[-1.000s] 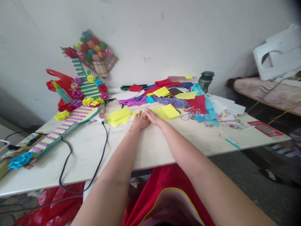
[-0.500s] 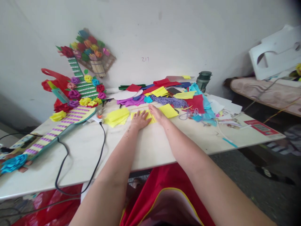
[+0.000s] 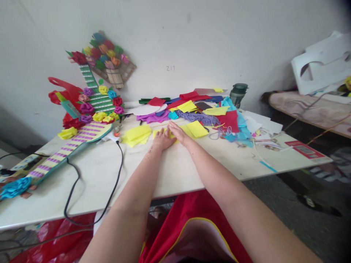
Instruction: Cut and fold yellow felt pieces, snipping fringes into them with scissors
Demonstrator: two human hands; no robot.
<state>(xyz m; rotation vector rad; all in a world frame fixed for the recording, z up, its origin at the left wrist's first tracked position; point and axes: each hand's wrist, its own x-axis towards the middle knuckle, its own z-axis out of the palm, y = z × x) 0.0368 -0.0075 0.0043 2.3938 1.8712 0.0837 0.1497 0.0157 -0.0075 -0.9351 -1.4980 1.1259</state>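
Observation:
My left hand (image 3: 163, 140) lies flat, fingers spread, on a yellow sheet of crepe paper (image 3: 155, 133). My right hand (image 3: 180, 135) is beside it, its fingers stretched out and its tips close to my left fingers. Both palms face down or inward, and most of the sheet is hidden under them. To the left rests a small stack of yellow crepe sheets (image 3: 136, 135). More yellow paper (image 3: 197, 129) lies just right of my right hand.
Behind are piled coloured papers, purple yarn (image 3: 199, 118) and a dark green bottle (image 3: 238, 94). A flower-decorated board (image 3: 68, 146), a glue bottle (image 3: 70, 109) and a glue gun (image 3: 112, 137) with a black cord (image 3: 120, 171) are at left. Scraps lie at right.
My right hand has shifted slightly left over the yellow sheet, its fingertips now nearer my left fingers. My left hand stays almost in place.

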